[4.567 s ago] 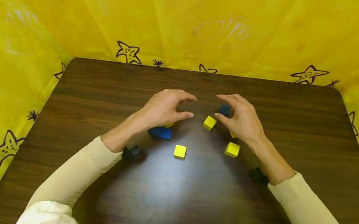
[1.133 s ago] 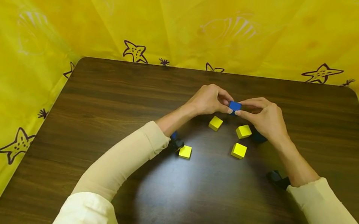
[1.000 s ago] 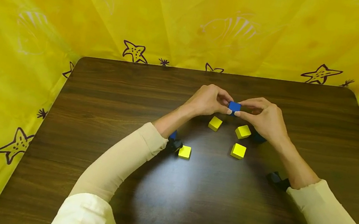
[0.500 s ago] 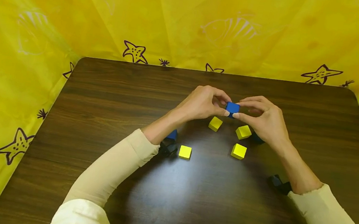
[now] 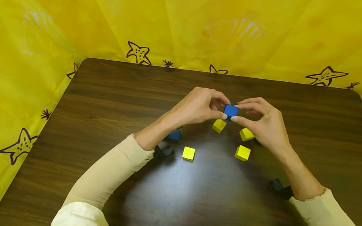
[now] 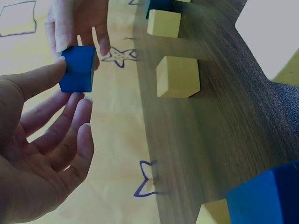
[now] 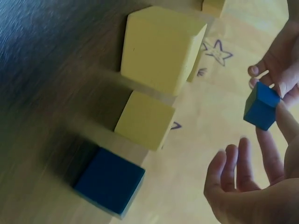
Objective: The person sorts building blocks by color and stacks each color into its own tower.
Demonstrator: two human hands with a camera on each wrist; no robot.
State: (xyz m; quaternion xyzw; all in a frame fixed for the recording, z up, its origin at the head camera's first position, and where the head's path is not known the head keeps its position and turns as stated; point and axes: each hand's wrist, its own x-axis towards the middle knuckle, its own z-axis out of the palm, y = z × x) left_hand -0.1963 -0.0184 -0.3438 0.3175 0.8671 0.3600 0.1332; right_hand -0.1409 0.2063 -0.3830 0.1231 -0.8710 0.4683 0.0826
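Between the two hands a blue cube [image 5: 230, 112] is held up over the far middle of the table. My left hand [image 5: 199, 106] pinches its left side, thumb [image 6: 49, 77] on one face and fingers beneath in the left wrist view. From the other side my right hand [image 5: 265, 124] pinches the same cube [image 7: 262, 106] with thumb and index finger; its other fingers hang free. Just below the held cube in the head view lies a yellow cube [image 5: 219, 125]. A second yellow cube [image 5: 246, 134] sits close to the right hand, partly hidden by it.
Two more yellow cubes, one to the right [image 5: 242, 153] and one nearer the middle [image 5: 188, 153], lie on the dark wooden table [image 5: 196, 206]. A blue cube [image 5: 174, 135] is by the left wrist; another blue cube [image 7: 111, 182] shows under the right hand. Yellow sheeting [image 5: 193, 23] surrounds the table.
The hands, apart and empty at first, came together on the blue cube. Over the last second they have drawn it slightly left and toward me.
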